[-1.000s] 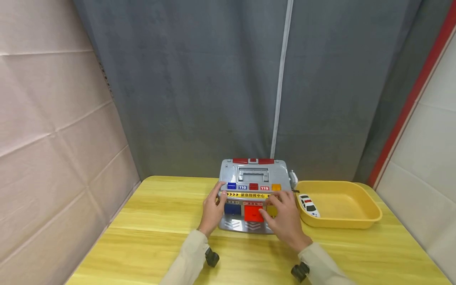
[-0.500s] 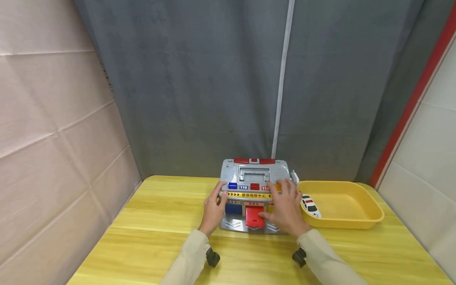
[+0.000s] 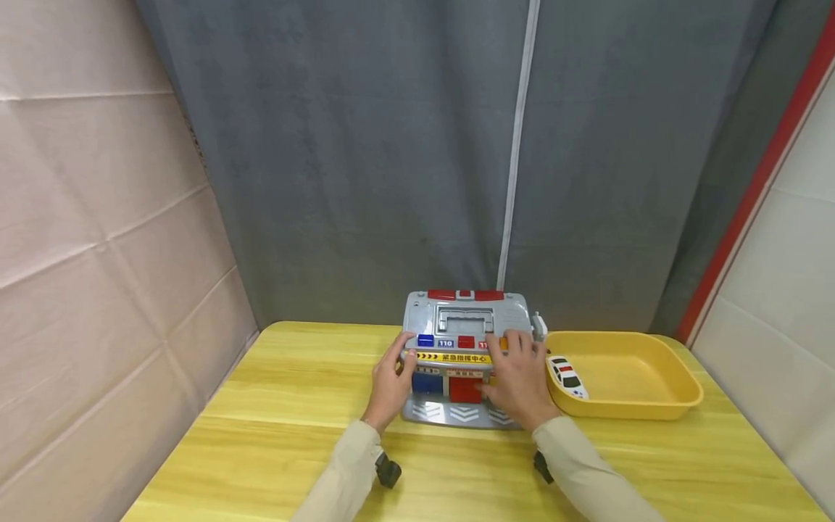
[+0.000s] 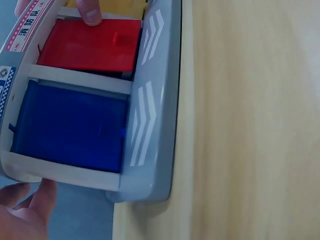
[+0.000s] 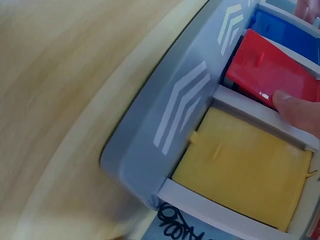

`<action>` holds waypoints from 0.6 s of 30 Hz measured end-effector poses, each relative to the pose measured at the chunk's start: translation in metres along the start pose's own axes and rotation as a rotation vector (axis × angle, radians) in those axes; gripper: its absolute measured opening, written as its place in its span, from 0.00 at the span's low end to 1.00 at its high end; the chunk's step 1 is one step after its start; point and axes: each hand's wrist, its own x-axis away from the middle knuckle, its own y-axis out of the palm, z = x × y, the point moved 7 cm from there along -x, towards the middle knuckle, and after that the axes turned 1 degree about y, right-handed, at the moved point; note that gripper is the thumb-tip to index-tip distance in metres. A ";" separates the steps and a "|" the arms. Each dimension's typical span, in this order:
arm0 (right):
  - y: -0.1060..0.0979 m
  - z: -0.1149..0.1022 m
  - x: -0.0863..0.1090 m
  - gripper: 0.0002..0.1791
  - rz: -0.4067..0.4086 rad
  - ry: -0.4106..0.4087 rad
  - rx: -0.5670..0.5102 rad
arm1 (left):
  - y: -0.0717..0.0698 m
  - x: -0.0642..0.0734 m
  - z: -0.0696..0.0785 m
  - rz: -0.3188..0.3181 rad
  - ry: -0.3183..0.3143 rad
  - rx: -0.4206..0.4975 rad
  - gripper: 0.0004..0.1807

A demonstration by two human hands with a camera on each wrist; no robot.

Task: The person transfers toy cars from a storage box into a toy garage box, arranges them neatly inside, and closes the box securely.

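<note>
A grey toy garage (image 3: 466, 319) stands on the table, with blue, red and yellow doors along its front. My left hand (image 3: 389, 383) holds its left end, fingers at the top edge and thumb in front. My right hand (image 3: 520, 377) is at the right front, fingers over the roof edge near the orange button. Its thumb (image 5: 292, 107) presses the red door (image 4: 92, 44), which is tilted slightly out of its frame. The blue door (image 4: 70, 127) and the yellow door (image 5: 245, 167) lie flush in their openings. In the head view my right hand hides most of the yellow door.
To the right stands a yellow tray (image 3: 665, 409) with a white toy car (image 3: 567, 378) leaning inside its left wall. The yellow wood-grain table (image 3: 287, 413) reaches back to a grey curtain (image 3: 365, 167). Pale cloth walls flank it.
The red door swung outward half a second ago and is now pushed back nearly upright. My right hand has shifted slightly left and its thumb follows the door. My left hand stays in place.
</note>
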 end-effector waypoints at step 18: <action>0.006 -0.007 -0.003 0.48 0.118 0.000 -0.008 | -0.027 -0.025 0.031 -0.098 0.208 -0.281 0.22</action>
